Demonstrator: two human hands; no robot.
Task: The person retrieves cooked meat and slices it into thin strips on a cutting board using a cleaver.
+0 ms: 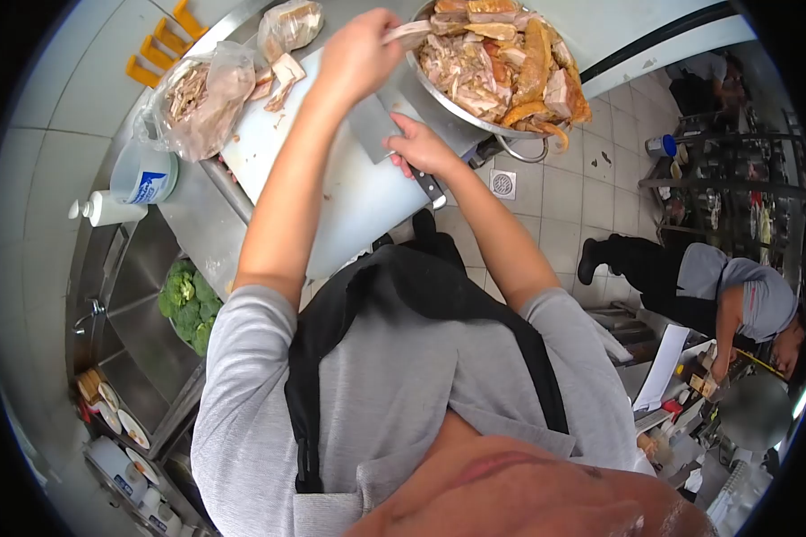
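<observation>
My left hand (363, 54) pinches a pale strip of meat (408, 33) at the rim of a large metal bowl (439, 100). Chunks and shreds of cooked meat (497, 63), some with golden skin, fill the bowl. My right hand (424, 148) is closed around the cleaver (373, 125) where blade meets handle; the blade lies low over the white cutting board (331, 210). A few cut meat pieces (284, 79) rest at the board's far left, beside a clear plastic bag of meat (206, 98) and a smaller bag (290, 25).
A clear plastic tub (143, 174) and a white pump bottle (116, 208) stand at the left. Broccoli (188, 304) sits by the metal sink (143, 277). Yellow handles (166, 43) line the wall. A co-worker (725, 282) bends over a counter at the right.
</observation>
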